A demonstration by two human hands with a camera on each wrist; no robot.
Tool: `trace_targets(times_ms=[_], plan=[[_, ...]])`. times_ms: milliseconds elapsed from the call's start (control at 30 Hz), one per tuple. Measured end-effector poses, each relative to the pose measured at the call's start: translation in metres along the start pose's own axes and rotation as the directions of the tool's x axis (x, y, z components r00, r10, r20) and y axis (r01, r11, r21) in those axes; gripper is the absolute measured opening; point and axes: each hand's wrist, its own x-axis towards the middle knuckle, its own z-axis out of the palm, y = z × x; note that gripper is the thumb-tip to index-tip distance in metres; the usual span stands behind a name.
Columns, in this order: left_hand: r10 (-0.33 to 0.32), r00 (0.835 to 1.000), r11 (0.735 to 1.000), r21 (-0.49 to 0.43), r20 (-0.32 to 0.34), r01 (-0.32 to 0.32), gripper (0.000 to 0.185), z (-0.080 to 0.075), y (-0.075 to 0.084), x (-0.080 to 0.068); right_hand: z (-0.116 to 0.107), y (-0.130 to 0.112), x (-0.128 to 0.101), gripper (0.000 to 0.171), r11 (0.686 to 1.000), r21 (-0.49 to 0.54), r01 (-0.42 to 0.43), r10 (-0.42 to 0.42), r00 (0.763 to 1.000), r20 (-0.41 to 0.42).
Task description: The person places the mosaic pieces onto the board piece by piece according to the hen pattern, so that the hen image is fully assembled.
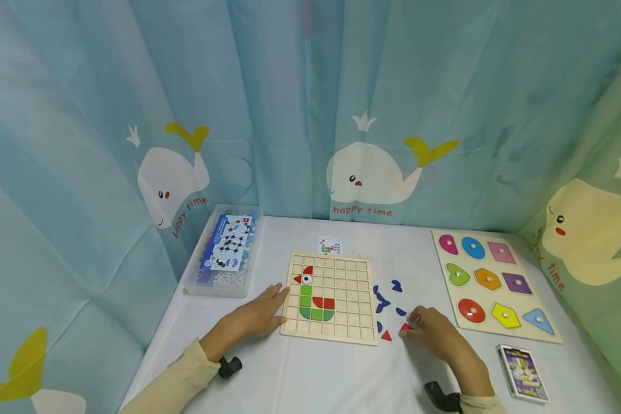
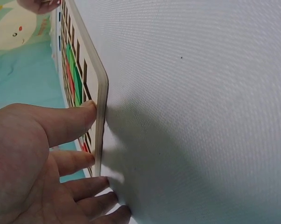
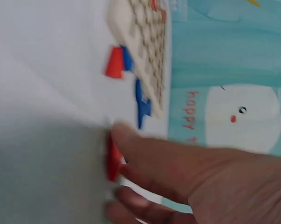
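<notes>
A wooden grid board [image 1: 341, 313] lies mid-table, with red and green tiles [image 1: 310, 296] set in it like a bird. My left hand [image 1: 269, 307] lies flat with straight fingers, and its fingertips [image 2: 90, 109] touch the board's left edge [image 2: 101, 93]. To the right of the board are loose blue pieces [image 1: 383, 302] and a red triangle [image 1: 386, 336]. My right hand [image 1: 419, 325] has its fingers curled on a small red piece [image 1: 405, 327]. In the blurred right wrist view, thumb and finger pinch that red piece [image 3: 113, 163] against the table.
A clear plastic box [image 1: 225, 250] stands at the back left. A small picture card [image 1: 329, 245] lies behind the board. A shape puzzle board [image 1: 517, 325] with several coloured knob pieces lies at the right. A card box [image 1: 522, 371] sits near the front right. Whale-print curtains surround the white table [image 1: 310, 374].
</notes>
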Motion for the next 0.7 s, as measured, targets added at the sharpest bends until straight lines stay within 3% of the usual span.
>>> trace_targets(times_ms=[167, 700], plan=[[-0.002, 1.000, 1.000, 0.004, -0.001, 0.002, 0.070, 0.000, -0.001, 0.001, 0.017, -0.003, 0.002, 0.022, 0.999, 0.000, 0.042, -0.042, 0.998, -0.051], [0.008, 1.000, 1.000, -0.001, -0.002, -0.008, 0.069, -0.002, 0.000, -0.002, 0.030, -0.012, 0.001, 0.033, 1.000, 0.000, 0.024, -0.024, 0.990, -0.140]])
